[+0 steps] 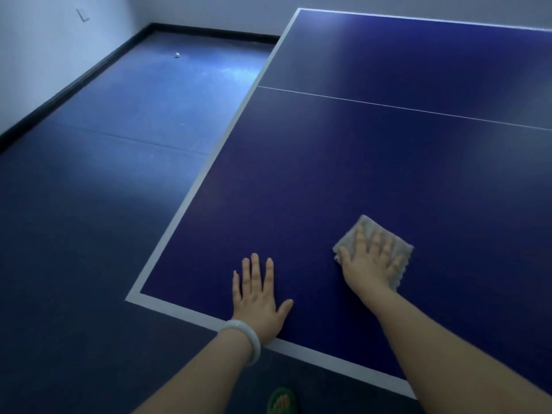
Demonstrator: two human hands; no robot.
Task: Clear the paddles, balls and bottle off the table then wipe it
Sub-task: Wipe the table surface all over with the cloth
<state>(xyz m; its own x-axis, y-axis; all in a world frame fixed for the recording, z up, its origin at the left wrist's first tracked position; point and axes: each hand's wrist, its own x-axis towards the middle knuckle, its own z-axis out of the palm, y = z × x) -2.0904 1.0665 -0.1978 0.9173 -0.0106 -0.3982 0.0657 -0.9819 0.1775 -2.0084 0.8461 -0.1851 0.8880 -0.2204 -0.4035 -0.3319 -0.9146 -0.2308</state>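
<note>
Table (343,174), blue with a white border and a thin white centre line, fills the right and middle of the view, its near left corner pointing toward the lower left. Nothing of the paddles or bottle shows on the visible part of its top.

A grey cloth (377,249) lies flat on the table near the near edge, right of centre. The right hand (369,261) lies on top of it, palm down, fingers spread and straight, pressing the cloth against the surface; the cloth's edges show beyond the fingertips and on both sides of the hand. The fingers look slightly blurred.

The left hand (259,297) lies flat on the bare table to the left of the cloth, well apart from it, just inside the white border at the near edge. Its fingers are straight and slightly fanned, thumb out to the right, holding nothing. A pale bangle (245,339) sits on that wrist, just over the table's edge.

On the floor (104,180), dark blue and to the left of the table, a small white ball (177,55) rests far off, near the black skirting (74,82) along the white wall. At the bottom edge, below the table, a foot in a green sandal (282,401) stands on the floor.
</note>
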